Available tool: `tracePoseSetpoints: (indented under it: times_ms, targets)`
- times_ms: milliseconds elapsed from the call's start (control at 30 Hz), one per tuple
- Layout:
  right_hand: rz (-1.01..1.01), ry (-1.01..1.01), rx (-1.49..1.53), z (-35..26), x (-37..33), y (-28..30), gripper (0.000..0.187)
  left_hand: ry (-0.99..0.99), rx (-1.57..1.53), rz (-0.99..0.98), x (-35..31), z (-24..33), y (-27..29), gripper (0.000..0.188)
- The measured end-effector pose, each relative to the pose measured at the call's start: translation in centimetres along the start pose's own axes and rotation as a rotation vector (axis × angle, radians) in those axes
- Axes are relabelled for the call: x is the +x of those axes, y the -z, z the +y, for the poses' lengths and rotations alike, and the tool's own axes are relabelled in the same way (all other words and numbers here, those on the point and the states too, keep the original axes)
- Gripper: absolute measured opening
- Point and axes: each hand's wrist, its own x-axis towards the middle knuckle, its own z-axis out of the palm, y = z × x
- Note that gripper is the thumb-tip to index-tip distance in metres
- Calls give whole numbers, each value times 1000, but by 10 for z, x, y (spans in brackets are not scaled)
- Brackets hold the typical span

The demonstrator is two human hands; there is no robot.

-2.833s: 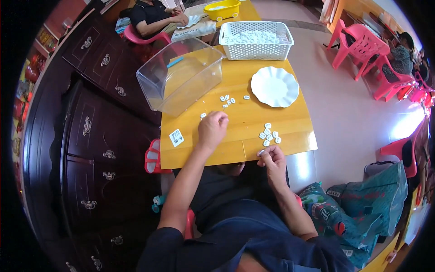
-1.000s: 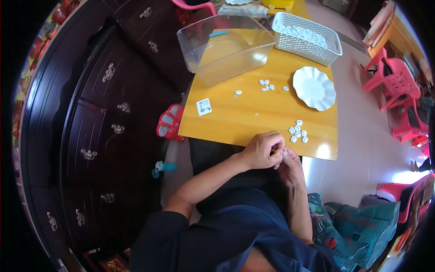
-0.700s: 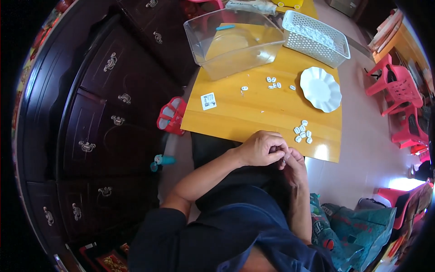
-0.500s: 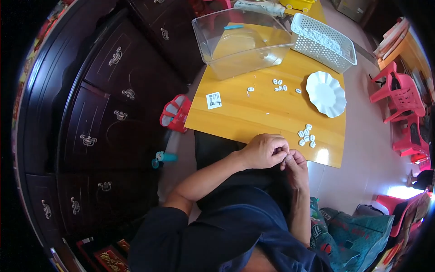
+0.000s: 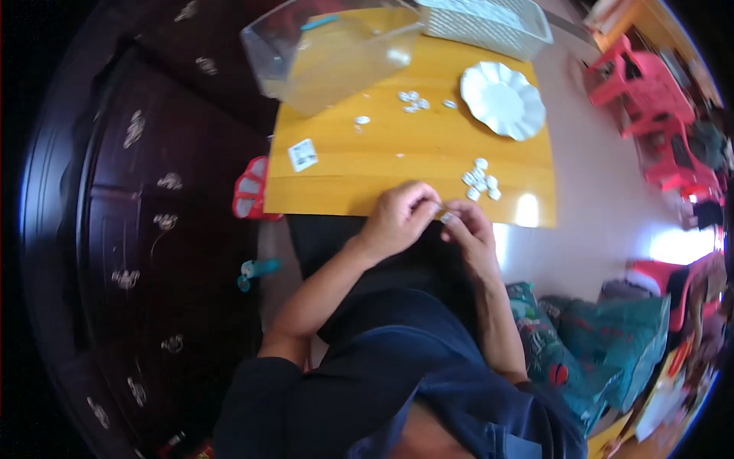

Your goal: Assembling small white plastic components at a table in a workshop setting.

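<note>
Left hand (image 5: 399,218) and right hand (image 5: 468,233): fingertips pinched together at the near edge of the smooth yellow wooden table (image 5: 397,161), apparently grasping one small white piece (image 5: 446,218), though it is too small to tell for sure. Just beyond lies a cluster of white pieces (image 5: 479,183). Farther back: scalloped white plate (image 5: 502,99), clear plastic tub (image 5: 329,53), white perforated basket (image 5: 482,23).

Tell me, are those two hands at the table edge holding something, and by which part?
A small white piece is pinched between the fingertips of the left hand and right hand at the yellow wooden table edge; which part they grip is too small to tell.
</note>
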Motion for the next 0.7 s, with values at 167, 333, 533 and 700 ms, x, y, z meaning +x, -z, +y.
tracePoseSetpoints:
  times_ms: [167,333,533,700]
  targets:
    - [0,5,92,1,2,1,14,-119,108,-14,1,1,-1,5]
    - [-24,46,87,3,0,6,11,-150,156,-83,2,0,-6,7]
    - [-33,56,46,4,-1,7,11,-132,204,-98,0,4,-7,7]
    - [-20,80,10,8,1,9,12,-82,218,-135,2,11,-5,6]
